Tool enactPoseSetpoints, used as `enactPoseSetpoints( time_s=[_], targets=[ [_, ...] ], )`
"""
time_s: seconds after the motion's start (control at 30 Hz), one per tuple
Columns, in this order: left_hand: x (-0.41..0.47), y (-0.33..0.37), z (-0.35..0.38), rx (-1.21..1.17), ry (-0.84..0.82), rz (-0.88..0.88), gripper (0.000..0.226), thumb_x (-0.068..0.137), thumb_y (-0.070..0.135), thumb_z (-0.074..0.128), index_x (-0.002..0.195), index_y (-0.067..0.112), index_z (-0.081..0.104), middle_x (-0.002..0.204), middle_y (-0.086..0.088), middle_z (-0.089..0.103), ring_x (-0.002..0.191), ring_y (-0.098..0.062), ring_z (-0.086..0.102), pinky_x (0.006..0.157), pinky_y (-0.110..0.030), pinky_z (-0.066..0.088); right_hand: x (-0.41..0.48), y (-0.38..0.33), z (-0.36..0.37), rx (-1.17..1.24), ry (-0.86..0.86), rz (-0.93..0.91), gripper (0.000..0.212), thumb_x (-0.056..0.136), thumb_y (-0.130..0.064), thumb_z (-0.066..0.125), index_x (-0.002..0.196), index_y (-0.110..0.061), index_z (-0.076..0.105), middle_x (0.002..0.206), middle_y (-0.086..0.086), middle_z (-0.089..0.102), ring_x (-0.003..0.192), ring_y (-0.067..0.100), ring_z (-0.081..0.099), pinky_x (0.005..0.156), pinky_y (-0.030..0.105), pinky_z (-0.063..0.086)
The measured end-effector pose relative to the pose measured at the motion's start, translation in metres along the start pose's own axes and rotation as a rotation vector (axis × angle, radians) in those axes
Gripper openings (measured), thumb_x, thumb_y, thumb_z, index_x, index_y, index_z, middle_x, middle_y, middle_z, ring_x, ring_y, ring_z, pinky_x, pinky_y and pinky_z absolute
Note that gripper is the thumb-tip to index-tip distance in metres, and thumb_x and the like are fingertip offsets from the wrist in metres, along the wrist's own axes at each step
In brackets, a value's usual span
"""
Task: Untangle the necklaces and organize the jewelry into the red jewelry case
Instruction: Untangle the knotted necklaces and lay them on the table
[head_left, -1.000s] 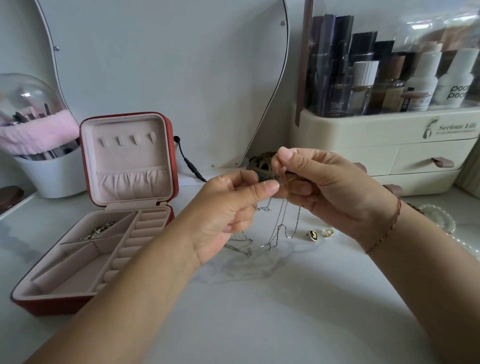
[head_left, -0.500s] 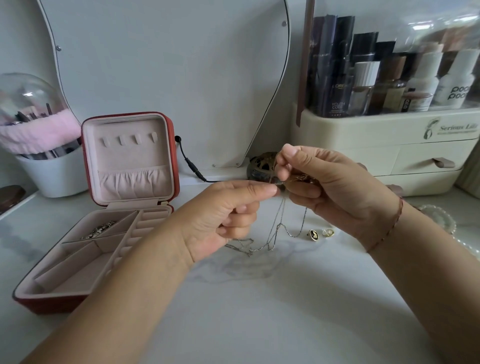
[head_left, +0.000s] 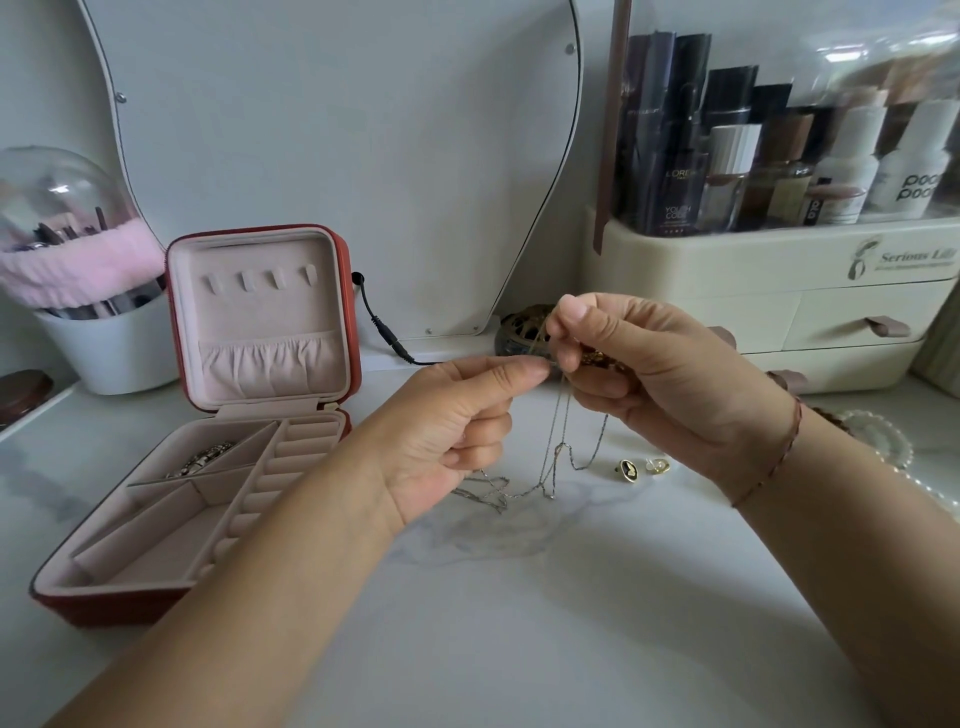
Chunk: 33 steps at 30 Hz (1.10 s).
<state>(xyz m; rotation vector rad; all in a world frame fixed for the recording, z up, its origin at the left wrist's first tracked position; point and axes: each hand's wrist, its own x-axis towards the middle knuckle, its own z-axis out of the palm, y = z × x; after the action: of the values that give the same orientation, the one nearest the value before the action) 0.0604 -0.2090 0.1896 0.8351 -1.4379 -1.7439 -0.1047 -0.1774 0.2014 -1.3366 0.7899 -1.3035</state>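
Above the worktop (head_left: 519, 639), your left hand (head_left: 452, 431) and right hand (head_left: 654, 374) each pinched the tangled necklaces (head_left: 557, 448); untangling was in hand. Parting the strands seemed next, then the open red jewelry case (head_left: 104, 607) at nine o'clock.

Light's soft and flat, slightly grey-cool, nothing harsh. My forearms throw faint fuzzy shadows on the white marble-look tabletop (head_left: 571, 649) right of the open red jewelry case (head_left: 104, 608). Glare washes the clear plastic organizer lid (head_left: 857, 52) far right of the case. The thin silver necklace chains (head_left: 556, 449) look slightly soft; frame edges bow, wide lens.
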Motion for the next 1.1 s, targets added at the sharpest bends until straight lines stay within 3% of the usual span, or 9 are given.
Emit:
enactPoseSetpoints(
  time_s=[0.07,0.23,0.4,0.57,0.67,0.77,0.9,1.1],
  targets=[
    [-0.0005,0.0003,0.0003,0.02,-0.012,0.005,0.006,0.069,0.023,0.067,0.065,0.023,0.063,0.051,0.009,0.017,0.039,-0.003,0.014,0.035,-0.016,0.009,0.0002,0.0,0.0007,-0.015,0.011,-0.007,0.017,0.083,-0.025,0.055,0.077,-0.01,0.058,0.063,0.0,0.05,0.045,0.006,0.029,0.046,0.02,0.015],
    [-0.0026,0.0014,0.0006,0.104,-0.067,-0.012,0.031,0.075,0.023,0.062,0.044,0.024,0.061,0.051,0.009,0.016,0.041,-0.004,0.013,0.039,-0.018,0.008,-0.0001,-0.0016,0.0025,-0.035,0.048,-0.022,0.017,0.081,-0.027,0.056,0.076,-0.01,0.057,0.063,0.0,0.051,0.047,0.006,0.03,0.044,0.014,0.022],
    [-0.0027,0.0024,0.0007,0.117,-0.074,-0.03,0.034,0.072,0.022,0.063,0.039,0.022,0.055,0.051,0.01,0.016,0.04,-0.004,0.013,0.039,-0.018,0.008,-0.0004,-0.0012,0.0035,-0.046,0.079,-0.041,0.018,0.081,-0.028,0.057,0.073,-0.012,0.057,0.063,0.0,0.05,0.049,0.007,0.028,0.044,0.014,0.024],
    [-0.001,0.0013,-0.0004,0.06,-0.001,-0.042,0.037,0.073,0.02,0.067,0.045,0.024,0.043,0.051,0.009,0.017,0.04,-0.004,0.013,0.036,-0.017,0.009,0.0008,0.0006,0.0039,-0.062,0.106,-0.052,0.018,0.08,-0.028,0.058,0.07,-0.013,0.059,0.062,-0.001,0.047,0.05,0.008,0.028,0.045,0.014,0.024],
    [0.0021,0.0003,-0.0024,-0.013,0.074,0.0,0.047,0.083,0.014,0.063,0.038,0.02,0.05,0.048,0.01,0.019,0.037,-0.004,0.015,0.037,-0.018,0.008,0.0018,0.0015,0.0036,-0.07,0.103,-0.05,0.018,0.079,-0.028,0.059,0.07,-0.012,0.059,0.065,0.0,0.05,0.051,0.008,0.031,0.045,0.014,0.026],
    [0.0044,-0.0001,-0.0021,-0.054,0.111,0.066,0.038,0.081,0.014,0.063,0.043,0.02,0.061,0.048,0.009,0.022,0.036,-0.003,0.017,0.036,-0.017,0.01,0.002,0.0029,0.0036,-0.126,0.093,-0.013,0.022,0.078,-0.03,0.06,0.073,-0.009,0.059,0.068,0.0,0.057,0.051,0.008,0.037,0.049,0.015,0.029],
    [0.0043,0.0008,0.0002,-0.104,0.12,0.118,0.011,0.076,0.013,0.063,0.069,0.02,0.06,0.05,0.008,0.025,0.035,-0.003,0.019,0.035,-0.016,0.011,0.0015,0.0025,0.004,-0.143,0.091,-0.009,0.021,0.077,-0.031,0.06,0.074,-0.01,0.061,0.071,0.0,0.06,0.054,0.01,0.042,0.052,0.018,0.031],
    [0.0035,0.0017,-0.0014,-0.208,0.026,0.046,0.025,0.073,0.018,0.06,0.049,0.023,0.052,0.053,0.007,0.028,0.037,-0.004,0.02,0.038,-0.019,0.008,0.0006,0.0001,0.0059,-0.187,0.124,-0.051,0.013,0.08,-0.021,0.063,0.074,-0.009,0.06,0.069,0.002,0.06,0.053,0.01,0.041,0.053,0.022,0.029]
  ],
)
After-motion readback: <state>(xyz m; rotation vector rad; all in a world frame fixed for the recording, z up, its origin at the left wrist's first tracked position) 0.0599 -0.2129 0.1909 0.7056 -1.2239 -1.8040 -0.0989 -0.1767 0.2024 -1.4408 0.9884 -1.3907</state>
